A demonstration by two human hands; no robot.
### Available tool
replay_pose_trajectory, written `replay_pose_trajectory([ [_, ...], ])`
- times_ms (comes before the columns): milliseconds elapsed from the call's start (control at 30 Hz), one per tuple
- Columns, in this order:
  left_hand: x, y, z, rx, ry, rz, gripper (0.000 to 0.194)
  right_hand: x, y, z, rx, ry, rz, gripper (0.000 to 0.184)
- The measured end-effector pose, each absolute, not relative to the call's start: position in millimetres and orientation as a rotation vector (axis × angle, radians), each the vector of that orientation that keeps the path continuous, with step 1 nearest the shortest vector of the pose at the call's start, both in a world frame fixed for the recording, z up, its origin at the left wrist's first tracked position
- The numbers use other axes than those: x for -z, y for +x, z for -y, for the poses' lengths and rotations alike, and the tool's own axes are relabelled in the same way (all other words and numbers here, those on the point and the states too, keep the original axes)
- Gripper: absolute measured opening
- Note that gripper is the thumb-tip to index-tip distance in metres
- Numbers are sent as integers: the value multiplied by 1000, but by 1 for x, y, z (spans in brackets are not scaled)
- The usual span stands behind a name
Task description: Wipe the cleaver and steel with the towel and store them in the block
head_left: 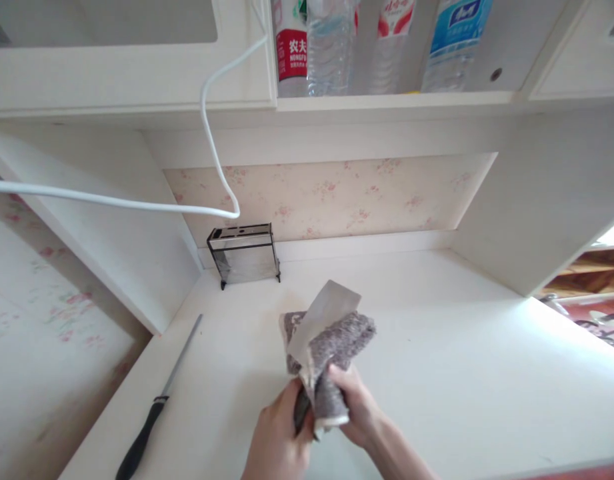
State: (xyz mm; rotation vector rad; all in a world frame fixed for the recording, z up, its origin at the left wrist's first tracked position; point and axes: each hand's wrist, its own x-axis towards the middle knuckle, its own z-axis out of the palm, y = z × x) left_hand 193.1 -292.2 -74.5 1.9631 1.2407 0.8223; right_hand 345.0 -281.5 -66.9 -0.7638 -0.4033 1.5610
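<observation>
Currently, the left grip (pixel 279 430) is holding the dark handle of a cleaver (pixel 331 303), its fingers curling closed around it. The right grip (pixel 355 405) is clasping a bunched cloth (pixel 344 343), thumb lying on top. At left, a black-handled rod (pixel 149 421) is resting on the white table (pixel 461 347). The cloth is showing mottled grey-brown pile and a pale edge. Above the table, the cleaver's broad, dull-silver, square-ended blade is pointing away, cloth showing along both sides. Farther back, a clear-sided, black-framed stand (pixel 249 260) is standing.
</observation>
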Motion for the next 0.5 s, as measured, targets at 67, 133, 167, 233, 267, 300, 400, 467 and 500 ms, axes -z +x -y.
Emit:
replay_pose_trajectory([
  [67, 96, 198, 294, -806, 2268, -1380, 42, 61, 328, 276, -1509, -852, 420, 34],
  [133, 116, 199, 296, -802, 2537, -1496, 46, 58, 321, 268, -1456, -934, 421, 36],
  [167, 123, 198, 298, -798, 2649, -1532, 44, 57, 320, 265, -1445, -959, 407, 36],
  [233, 130, 195, 302, -791, 2818, -1569, 38, 56, 322, 259, -1437, -986, 350, 35],
  [267, 130, 193, 305, -780, 2870, -1585, 34, 55, 324, 255, -1436, -990, 314, 34],
  [300, 129, 190, 309, -769, 2908, -1600, 31, 55, 327, 251, -1433, -993, 278, 34],
  [400, 126, 181, 320, -746, 2954, -1624, 25, 51, 339, 235, -1414, -996, 212, 37],
  [467, 127, 175, 328, -741, 2921, -1625, 25, 49, 351, 221, -1386, -1013, 190, 40],
  [500, 128, 172, 331, -743, 2884, -1621, 26, 47, 358, 213, -1370, -1006, 203, 40],
])
